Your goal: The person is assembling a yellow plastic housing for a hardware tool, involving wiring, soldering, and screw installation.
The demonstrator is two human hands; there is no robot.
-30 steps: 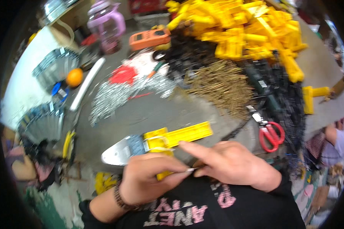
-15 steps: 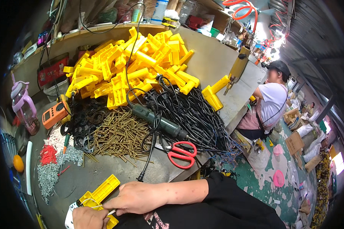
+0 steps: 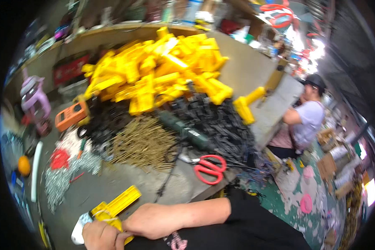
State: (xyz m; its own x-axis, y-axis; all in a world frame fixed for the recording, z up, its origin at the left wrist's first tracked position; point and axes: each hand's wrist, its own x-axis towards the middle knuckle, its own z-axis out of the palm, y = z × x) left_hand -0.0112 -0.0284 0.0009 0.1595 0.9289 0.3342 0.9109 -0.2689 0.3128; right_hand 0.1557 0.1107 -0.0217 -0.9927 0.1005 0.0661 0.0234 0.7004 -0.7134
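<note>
Both hands, left hand (image 3: 100, 235) and right hand (image 3: 152, 220), pinch a yellow part (image 3: 114, 205) at the table's (image 3: 246, 71) near edge; red scissors (image 3: 208, 168) lie beyond, fingertips blurred

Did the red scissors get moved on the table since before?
No. The red scissors lie at the table edge beside the tangle of black wires, right of the pile of brass screws, as before. Only the head camera swung.

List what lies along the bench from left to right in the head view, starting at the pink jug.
Pink jug → orange meter → pile of brass screws → green power tool → red scissors → lone yellow plastic part.
</note>
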